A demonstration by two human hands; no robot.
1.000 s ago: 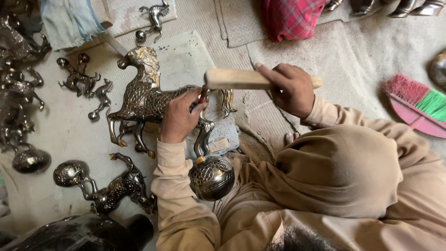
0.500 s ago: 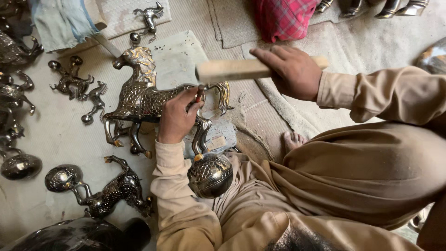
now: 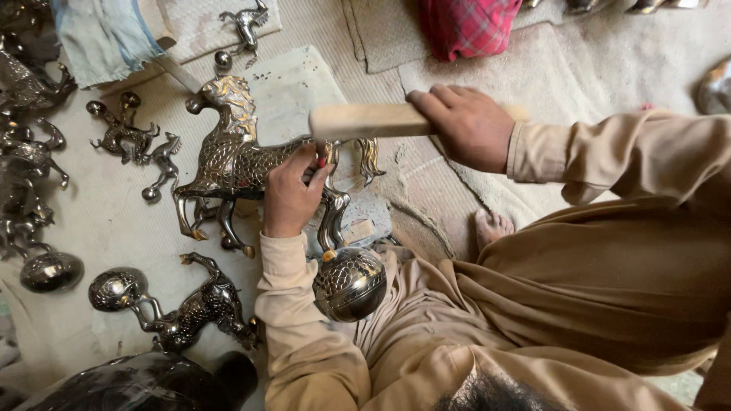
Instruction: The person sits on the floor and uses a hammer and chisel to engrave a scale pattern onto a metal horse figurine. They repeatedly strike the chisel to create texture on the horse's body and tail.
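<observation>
Since a moment ago my right hand (image 3: 468,125) has lifted a little, fingers still wrapped tight around the pale wooden block (image 3: 369,119), which hangs just above the rump of the silvery metal horse (image 3: 236,164). My left hand (image 3: 291,194) stays closed on the horse's back, pressing it to the grey cloth pad (image 3: 293,87); the horse's hind leg meets a patterned metal ball (image 3: 350,283) by my knee. Smaller horse figures (image 3: 126,137) lie to the left, a red checked cloth (image 3: 468,27) at the top. I see no packages or labels.

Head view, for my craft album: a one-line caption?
Left hand steadies a metal horse figure; right hand grips a wooden block.
</observation>
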